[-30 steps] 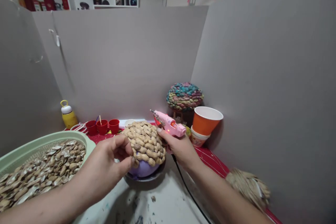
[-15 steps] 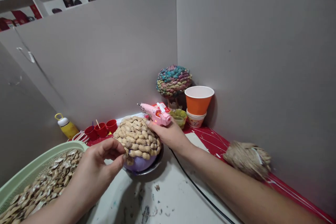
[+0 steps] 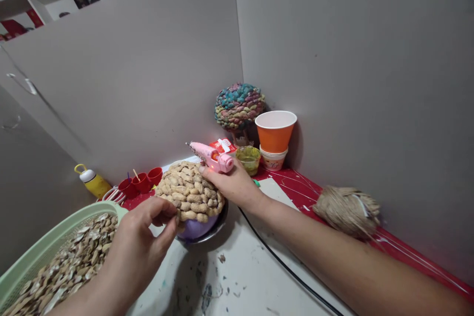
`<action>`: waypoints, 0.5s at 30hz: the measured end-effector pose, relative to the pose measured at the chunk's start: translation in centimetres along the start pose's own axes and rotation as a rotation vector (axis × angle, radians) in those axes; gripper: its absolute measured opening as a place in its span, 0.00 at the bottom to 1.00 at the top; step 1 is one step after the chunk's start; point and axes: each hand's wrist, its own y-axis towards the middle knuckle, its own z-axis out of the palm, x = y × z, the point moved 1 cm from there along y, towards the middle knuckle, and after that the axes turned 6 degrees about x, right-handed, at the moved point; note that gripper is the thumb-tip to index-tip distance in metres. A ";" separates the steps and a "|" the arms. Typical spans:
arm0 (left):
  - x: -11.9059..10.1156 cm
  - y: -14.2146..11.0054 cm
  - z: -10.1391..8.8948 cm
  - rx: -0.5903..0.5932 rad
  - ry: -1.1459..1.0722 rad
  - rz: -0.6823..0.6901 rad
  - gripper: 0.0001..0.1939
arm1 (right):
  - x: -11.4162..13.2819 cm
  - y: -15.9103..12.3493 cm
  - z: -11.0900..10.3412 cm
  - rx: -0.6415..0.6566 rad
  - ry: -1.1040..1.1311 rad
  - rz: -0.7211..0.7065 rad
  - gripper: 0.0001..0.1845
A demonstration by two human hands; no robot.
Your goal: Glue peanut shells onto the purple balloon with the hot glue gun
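Observation:
A purple balloon (image 3: 200, 227), its upper part covered in rows of tan peanut shells (image 3: 190, 187), rests in a metal bowl (image 3: 213, 233). My left hand (image 3: 148, 237) is at the balloon's left side, thumb and forefinger pinched on a peanut shell at the lower edge of the rows; the fingers mostly hide it. My right hand (image 3: 237, 182) is wrapped round a pink glue gun (image 3: 213, 156) beyond the balloon's right side. Its nozzle points to the upper left, away from the shells, and the thumb lies close against the covered surface.
A green basket (image 3: 33, 256) of peanut shells stands at the left. Behind are red cups (image 3: 141, 183), a yellow bottle (image 3: 94, 182), a coloured shell-covered tree (image 3: 240, 106), a yellowish bowl (image 3: 247, 160) and an orange paper cup (image 3: 276, 133). Twine (image 3: 348, 211) and a black cord (image 3: 285, 261) lie right.
The view has shifted slightly, so the background sits further left and higher. My left fingers stay pinched at the balloon's edge, and my right hand keeps hold of the glue gun.

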 end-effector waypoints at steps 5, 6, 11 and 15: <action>0.4 -0.3 -0.1 -0.004 0.051 0.084 0.03 | -0.2 0.0 0.1 -0.020 0.003 0.002 0.04; 0.5 -0.3 -0.1 -0.013 0.052 0.092 0.03 | -0.2 0.0 0.1 -0.022 0.004 0.004 0.04; 0.7 -0.5 -0.1 -0.041 0.045 0.127 0.05 | -0.3 -0.1 0.0 -0.026 0.001 0.019 0.04; 0.9 -0.4 0.1 -0.044 0.075 0.160 0.05 | -0.4 -0.1 0.0 -0.017 0.000 0.028 0.05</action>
